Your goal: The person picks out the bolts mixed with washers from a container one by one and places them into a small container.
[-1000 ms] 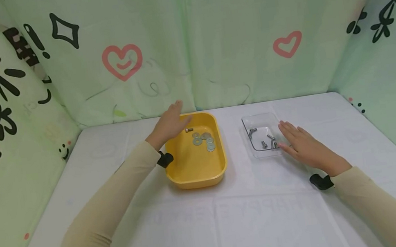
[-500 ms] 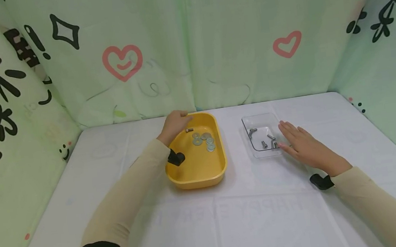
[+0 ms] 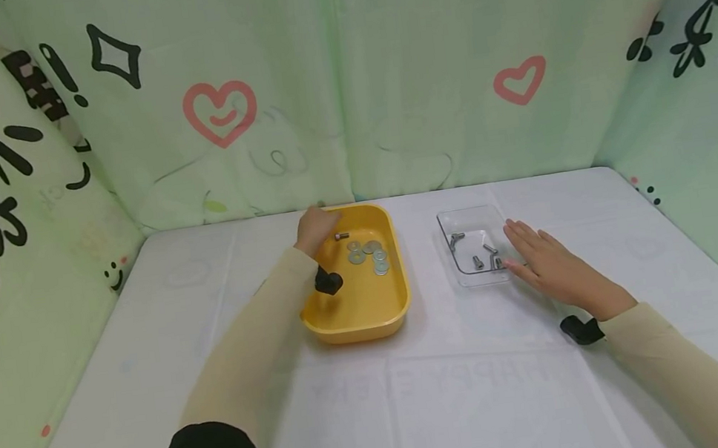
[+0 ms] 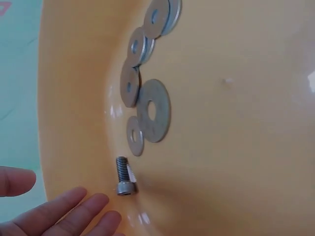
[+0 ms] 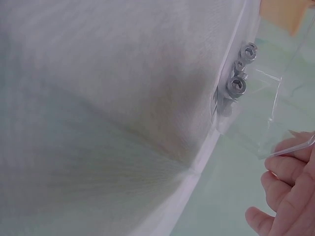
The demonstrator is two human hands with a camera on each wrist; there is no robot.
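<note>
My left hand (image 3: 315, 228) is at the far left corner of a yellow tray (image 3: 357, 305). In the left wrist view its extended fingers (image 4: 74, 211) are beside a socket-head bolt (image 4: 125, 184) on the tray floor, with the thumb apart from them. Several flat metal washers (image 4: 152, 110) lie further along the tray, some overlapping. At the right side of a clear plastic box (image 3: 472, 211), my right hand (image 3: 548, 264) has its fingers straight, thumb by the near right corner. Several socket-head bolts (image 5: 237, 86) lie inside that box.
A white cloth (image 3: 382, 415) covers the table under both containers. Pale green curtains (image 3: 410, 38) with printed hearts and black lettering enclose the back and sides. A strip of white cloth (image 3: 421, 246) separates the tray from the box.
My left hand has come down at the tray's far left corner, its fingers now mostly hidden in the head view, and the left forearm has swung right. The right hand has stayed put.
</note>
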